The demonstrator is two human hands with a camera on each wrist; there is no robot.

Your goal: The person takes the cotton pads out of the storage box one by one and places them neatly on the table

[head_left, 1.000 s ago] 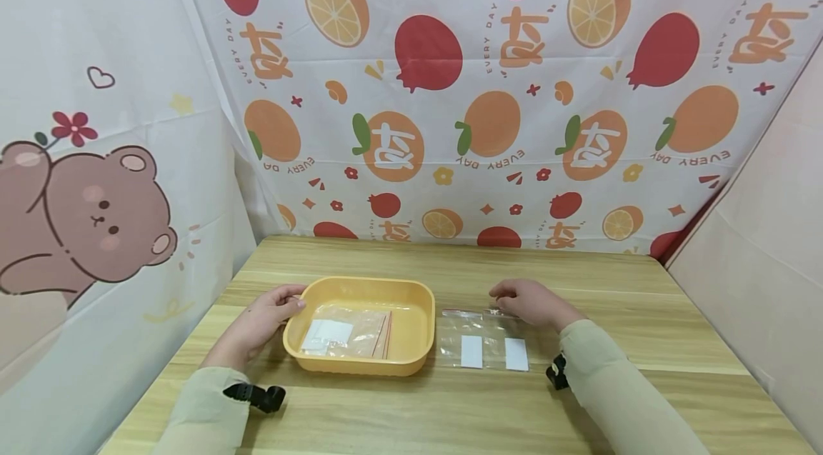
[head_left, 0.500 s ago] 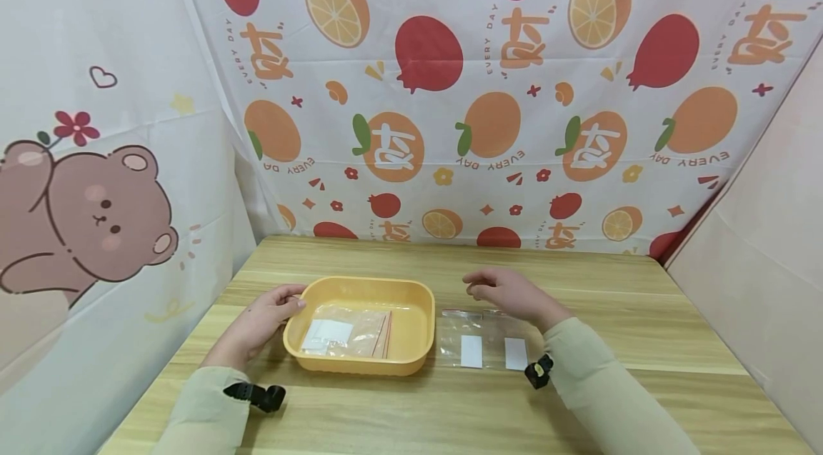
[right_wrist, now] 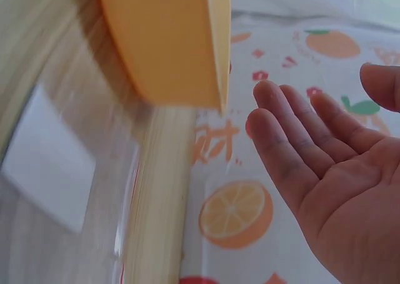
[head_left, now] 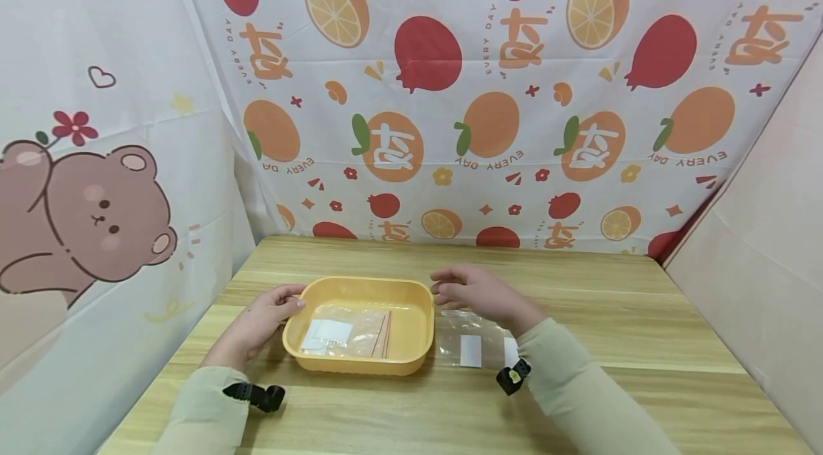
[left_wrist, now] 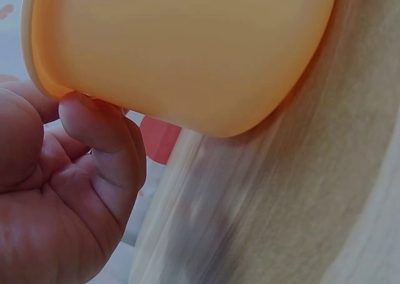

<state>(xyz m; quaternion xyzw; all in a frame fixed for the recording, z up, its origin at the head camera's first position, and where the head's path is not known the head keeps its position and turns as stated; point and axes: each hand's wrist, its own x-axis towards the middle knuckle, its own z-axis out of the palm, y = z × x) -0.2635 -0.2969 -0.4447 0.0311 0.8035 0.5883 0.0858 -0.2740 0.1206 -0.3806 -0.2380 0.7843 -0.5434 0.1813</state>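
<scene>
A yellow plastic basin (head_left: 409, 330) stands on the table in the head view. Inside it lie clear zip bags (head_left: 363, 333) with white labels and red zip lines. My left hand (head_left: 265, 318) grips the basin's left rim; in the left wrist view its fingers (left_wrist: 100, 131) curl up under the rim. Beside the opposite rim hovers my right hand (head_left: 482, 292), its fingers (right_wrist: 278, 143) extended and apart from the basin wall in the right wrist view, holding nothing. Flat clear bags (head_left: 453, 341) with white labels lie just right of the basin, partly hidden below the right hand and sleeve.
The wooden table (head_left: 617, 341) runs back to a fruit-printed cloth (head_left: 508, 176). A bear-printed curtain (head_left: 128, 226) hangs at the left and a plain pale one (head_left: 765, 283) at the right. Black camera straps sit on both wrists.
My right hand has moved left, from over the right-hand flat bag to the basin's right rim. The left hand and the basin have stayed in place.
</scene>
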